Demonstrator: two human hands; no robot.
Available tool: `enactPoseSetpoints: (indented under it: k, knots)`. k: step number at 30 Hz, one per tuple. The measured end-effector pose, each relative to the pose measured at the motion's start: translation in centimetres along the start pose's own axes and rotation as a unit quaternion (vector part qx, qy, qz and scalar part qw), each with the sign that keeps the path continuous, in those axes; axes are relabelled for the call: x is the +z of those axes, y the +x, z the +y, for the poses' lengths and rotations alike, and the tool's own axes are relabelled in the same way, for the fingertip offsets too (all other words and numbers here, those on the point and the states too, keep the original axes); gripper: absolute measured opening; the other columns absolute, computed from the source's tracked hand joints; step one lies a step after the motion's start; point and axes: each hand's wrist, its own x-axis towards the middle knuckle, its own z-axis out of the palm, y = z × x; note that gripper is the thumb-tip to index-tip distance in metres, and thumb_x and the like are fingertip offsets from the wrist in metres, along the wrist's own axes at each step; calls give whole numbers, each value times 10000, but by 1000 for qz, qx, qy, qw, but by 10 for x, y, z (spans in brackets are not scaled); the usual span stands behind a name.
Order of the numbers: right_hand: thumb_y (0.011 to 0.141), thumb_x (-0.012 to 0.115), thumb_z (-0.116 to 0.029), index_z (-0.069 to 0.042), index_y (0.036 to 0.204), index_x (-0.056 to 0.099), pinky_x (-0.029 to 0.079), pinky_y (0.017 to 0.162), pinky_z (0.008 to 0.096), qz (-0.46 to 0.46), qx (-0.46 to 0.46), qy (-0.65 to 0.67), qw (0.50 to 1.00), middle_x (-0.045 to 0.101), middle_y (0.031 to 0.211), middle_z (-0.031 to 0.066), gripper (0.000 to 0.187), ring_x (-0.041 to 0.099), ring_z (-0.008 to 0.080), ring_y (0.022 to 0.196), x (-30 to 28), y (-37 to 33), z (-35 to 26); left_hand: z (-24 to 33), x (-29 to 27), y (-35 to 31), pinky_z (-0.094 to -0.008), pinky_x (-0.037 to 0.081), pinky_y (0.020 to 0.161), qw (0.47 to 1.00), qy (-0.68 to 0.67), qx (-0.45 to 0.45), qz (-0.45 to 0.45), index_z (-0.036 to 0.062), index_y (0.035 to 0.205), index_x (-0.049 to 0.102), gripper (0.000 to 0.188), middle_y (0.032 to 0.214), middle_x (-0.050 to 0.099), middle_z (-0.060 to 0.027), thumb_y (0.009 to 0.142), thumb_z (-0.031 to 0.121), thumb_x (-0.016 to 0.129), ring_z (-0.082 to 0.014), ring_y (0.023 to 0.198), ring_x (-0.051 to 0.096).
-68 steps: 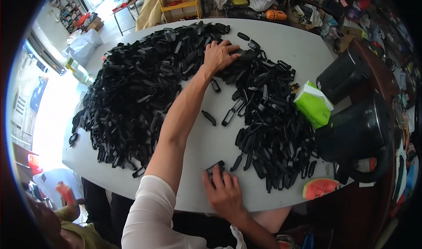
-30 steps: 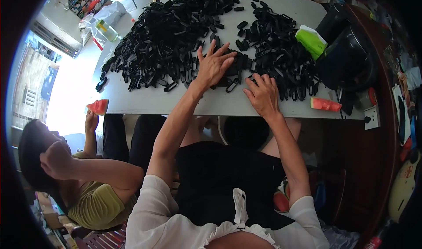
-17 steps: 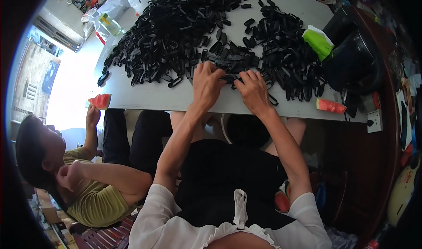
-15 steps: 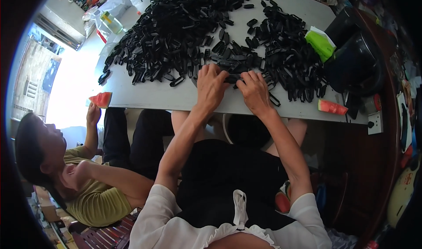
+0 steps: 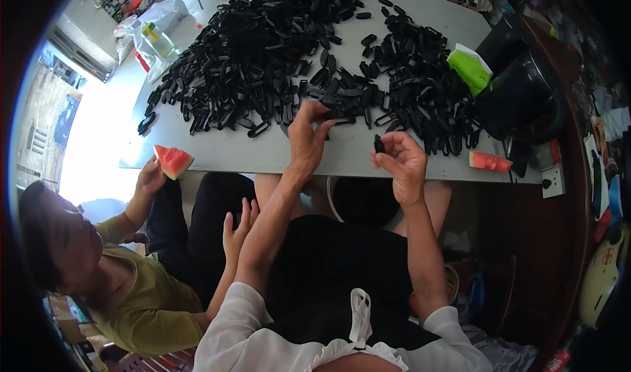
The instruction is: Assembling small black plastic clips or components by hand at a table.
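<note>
Small black plastic pieces, many of them oblong with an open middle, cover much of the table in a large heap point(image 5: 243, 63) on the left and a smaller heap point(image 5: 424, 83) on the right. My right hand point(image 5: 407, 165) is raised over the table's near edge, its thumb and fingers pinching one small black plastic piece point(image 5: 379, 144). At the near side of the middle pieces point(image 5: 345, 99) is my left hand point(image 5: 307, 139), open, with thumb and forefinger apart. Its fingertips reach the pieces; whether they touch one I cannot tell.
A dark bucket point(image 5: 361, 201) stands below the grey table point(image 5: 276, 155). To the right are a watermelon slice point(image 5: 490, 162), a green packet point(image 5: 470, 69) and a black container point(image 5: 519, 96). At my left a seated person point(image 5: 141, 286) holds a watermelon slice point(image 5: 174, 162); their other hand is by my left arm.
My hands have drawn apart. The right came back toward me with a black piece, and the left opened beside the pieces. The other person's free hand moved down from their head toward my left arm.
</note>
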Motion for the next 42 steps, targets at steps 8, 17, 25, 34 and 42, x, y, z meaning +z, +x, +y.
enactPoseSetpoints:
  k: [8,17,25,34,42]
  knots:
    - [881,630,-184,-18,911,458,347,384,195,-59,115,65,989,578,670,77,241,466,89,444,-14,-54,3,45,1,-54,-205,364,486,769,-529,-342,-109,47,984,505,106,767,551,-39,886,38,545,-87,547,476]
    - [969,482,-198,-20,965,558,270,455,159,-29,131,-150,979,445,673,-42,194,344,7,526,-18,-70,2,65,-1,-84,-222,357,607,742,-505,-420,-135,52,1175,497,291,794,488,-13,997,264,407,-103,653,432]
    - [903,567,-125,0,929,535,437,527,350,-44,-28,-406,912,576,682,154,131,580,288,583,1,-69,-4,72,-3,-100,-172,288,445,781,-466,-365,-200,73,947,495,213,643,459,28,972,284,496,-45,519,388]
    - [883,580,-153,-16,830,486,447,515,400,-40,-76,-528,845,590,680,153,174,602,335,606,2,-70,-3,83,5,-107,-173,212,455,809,-413,-375,-187,90,899,503,353,614,352,62,1001,403,375,-21,524,281]
    - [859,595,-117,-9,785,472,446,501,411,-47,-46,-622,780,579,639,160,180,599,344,588,11,-74,0,87,1,-106,-179,225,449,800,-395,-414,-183,91,851,489,307,611,359,64,1002,345,407,-23,519,289]
